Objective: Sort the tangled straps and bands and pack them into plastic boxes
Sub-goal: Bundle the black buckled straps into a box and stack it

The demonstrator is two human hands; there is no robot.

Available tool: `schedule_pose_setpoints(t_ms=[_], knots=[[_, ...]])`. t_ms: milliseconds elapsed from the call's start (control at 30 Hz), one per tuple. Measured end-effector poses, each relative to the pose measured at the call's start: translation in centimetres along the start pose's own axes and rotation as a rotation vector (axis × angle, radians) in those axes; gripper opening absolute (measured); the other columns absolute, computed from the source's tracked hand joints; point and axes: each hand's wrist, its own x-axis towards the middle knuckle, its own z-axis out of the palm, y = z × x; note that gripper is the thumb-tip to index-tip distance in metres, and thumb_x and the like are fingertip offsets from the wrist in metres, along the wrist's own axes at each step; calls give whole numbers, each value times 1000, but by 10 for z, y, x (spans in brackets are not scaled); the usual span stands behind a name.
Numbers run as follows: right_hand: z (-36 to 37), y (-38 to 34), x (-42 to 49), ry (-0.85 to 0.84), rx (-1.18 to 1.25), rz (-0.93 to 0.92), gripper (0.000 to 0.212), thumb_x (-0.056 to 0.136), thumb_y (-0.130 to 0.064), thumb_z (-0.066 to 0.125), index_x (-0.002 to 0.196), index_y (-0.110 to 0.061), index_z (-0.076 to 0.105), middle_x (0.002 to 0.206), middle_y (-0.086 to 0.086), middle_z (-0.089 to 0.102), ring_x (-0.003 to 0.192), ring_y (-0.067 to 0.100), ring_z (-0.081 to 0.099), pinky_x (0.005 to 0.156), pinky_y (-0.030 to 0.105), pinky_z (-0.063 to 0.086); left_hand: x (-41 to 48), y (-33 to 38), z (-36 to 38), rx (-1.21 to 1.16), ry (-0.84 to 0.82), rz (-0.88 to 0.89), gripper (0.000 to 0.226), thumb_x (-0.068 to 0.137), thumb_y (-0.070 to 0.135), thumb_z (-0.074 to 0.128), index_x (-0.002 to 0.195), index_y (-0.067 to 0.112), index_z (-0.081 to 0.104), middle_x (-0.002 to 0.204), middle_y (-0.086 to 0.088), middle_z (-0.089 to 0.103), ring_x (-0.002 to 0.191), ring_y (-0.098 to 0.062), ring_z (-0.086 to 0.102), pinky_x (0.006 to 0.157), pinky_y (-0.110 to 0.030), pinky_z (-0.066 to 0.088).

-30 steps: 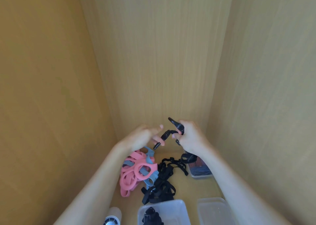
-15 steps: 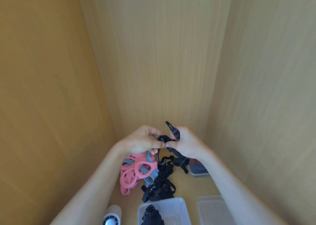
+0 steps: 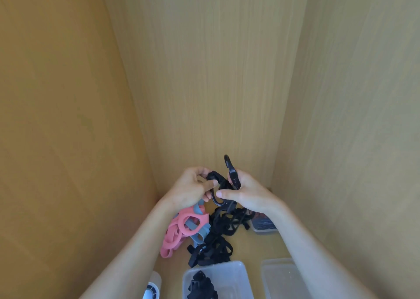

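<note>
Left hand (image 3: 191, 190) and right hand (image 3: 246, 193) both grasp a curved, smooth black strap (image 3: 219, 185); tangled black webbing (image 3: 216, 242) below.

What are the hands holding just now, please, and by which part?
Both hold one black strap: the left hand pinches its curved end, and the right hand grips the other end, whose tip sticks up above that hand.
</note>
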Motion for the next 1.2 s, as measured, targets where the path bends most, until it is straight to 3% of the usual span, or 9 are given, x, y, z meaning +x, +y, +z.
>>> schedule_pose_setpoints(t_ms=[67, 233, 400, 533, 667, 767, 900, 1033, 1200], knots=[[3, 4, 1, 45, -41, 12, 26, 85, -20, 74, 85, -26, 49, 64, -25, 52, 61, -4, 52, 68, 25, 40, 0, -1, 2, -20, 41, 13, 14, 97, 11, 66, 109, 4, 64, 77, -9, 63, 57, -12, 61, 62, -24, 56], [8, 9, 2, 205, -166, 50, 16, 89, -19, 66, 91, -23, 51, 86, -5, 61, 77, 15, 58, 69, 28, 46, 1, -6, 3, 15, 162, 41, 19, 96, 14, 67, 111, 3, 63, 91, -6, 62, 59, -11, 63, 62, -26, 58], [14, 12, 3, 321, -137, 84, 19, 87, -22, 66, 91, -23, 48, 86, 0, 63, 71, 16, 62, 56, 22, 43, 3, -10, 4, 72, 247, 71, 11, 95, 17, 69, 101, 12, 62, 80, -3, 66, 56, -12, 65, 65, -38, 61], [19, 15, 4, 295, -64, 104, 18, 87, -24, 66, 96, -21, 50, 82, 1, 73, 77, 18, 70, 65, 32, 54, 3, -10, 7, 93, 334, 80, 13, 93, 20, 72, 92, 18, 59, 67, -1, 68, 56, -17, 68, 64, -40, 61], [29, 18, 2, 226, 202, 95, 6, 91, -20, 65, 92, -20, 59, 79, 1, 77, 73, 8, 71, 76, 36, 52, 4, -10, 13, -16, 414, 76, 11, 93, 16, 71, 94, 11, 62, 84, -7, 70, 58, -15, 71, 58, -32, 61], [41, 21, 0, 232, 493, 122, 1, 95, -12, 65, 96, -12, 66, 82, 8, 75, 85, 27, 74, 84, 44, 58, 3, -11, 17, -237, 457, 49, 12, 93, 11, 71, 97, 5, 61, 89, -15, 71, 64, -20, 74, 57, -25, 59], [45, 22, -7, 160, 859, 145, 6, 98, -1, 58, 95, -2, 62, 74, 13, 65, 78, 39, 72, 76, 44, 60, 1, -11, 13, -610, 392, -49, 17, 93, 11, 72, 97, 6, 57, 84, -15, 72, 72, -23, 76, 64, -25, 59], [41, 28, -13, 29, 983, 114, 19, 89, -7, 65, 72, -9, 58, 70, 9, 51, 62, 27, 58, 66, 38, 51, 1, -11, 10, -778, 329, -111, 28, 90, 10, 74, 108, 3, 54, 81, -8, 72, 76, -17, 73, 76, -28, 61], [42, 35, -16, -86, 936, 77, 33, 90, -24, 68, 70, -11, 45, 58, 0, 41, 47, 11, 34, 45, 21, 28, -1, -2, 8, -1026, 256, -49, 29, 92, 4, 67, 115, 3, 50, 92, -11, 70, 77, -18, 73, 78, -30, 61]])
